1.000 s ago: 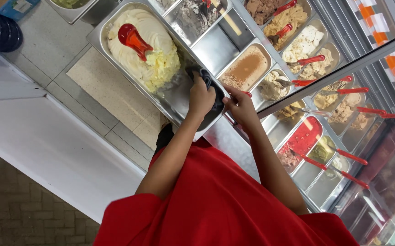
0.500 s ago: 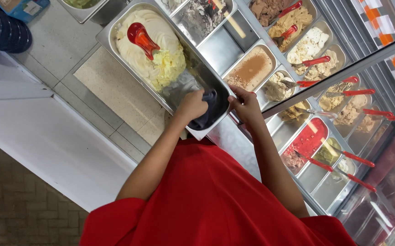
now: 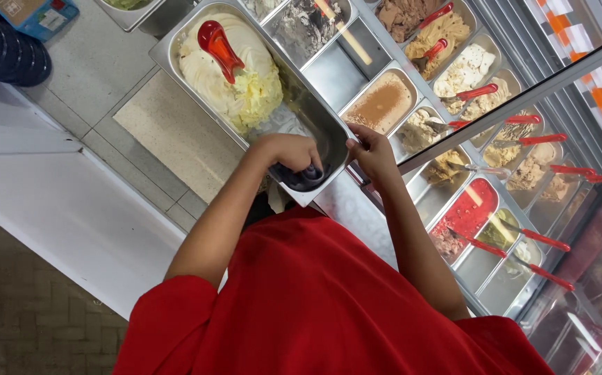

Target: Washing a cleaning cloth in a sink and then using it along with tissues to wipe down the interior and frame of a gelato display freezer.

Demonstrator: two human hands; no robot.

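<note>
Head view, only one: left hand (image 3: 292,151) is inside the near end of the big steel tray (image 3: 176,43), fingers curled down around a dark rounded object (image 3: 308,173) at the tray's scraped-out corner; can't tell what the object is, looks like a dark handle or scoop end. Right hand (image 3: 372,154) grips the tray's near right rim, fingers bent over the edge, thumb side toward the display case. Tray is held tilted over the counter edge, just in front of the person's red shirt (image 3: 328,298). Pale cream-yellow ice cream (image 3: 235,83) is piled in the tray's far half, near half mostly bare metal. A red spatula (image 3: 217,45) lies on top of the ice cream, well apart from both hands. Right of the tray: display case with rows of smaller tubs, e.g. a light brown tub (image 3: 382,103) just beyond the right hand, a red sorbet tub (image 3: 466,215) near the right forearm, most with red-handled spatulas. Grey tiled floor (image 3: 92,76) and a white counter panel (image 3: 71,215) on the left.
</note>
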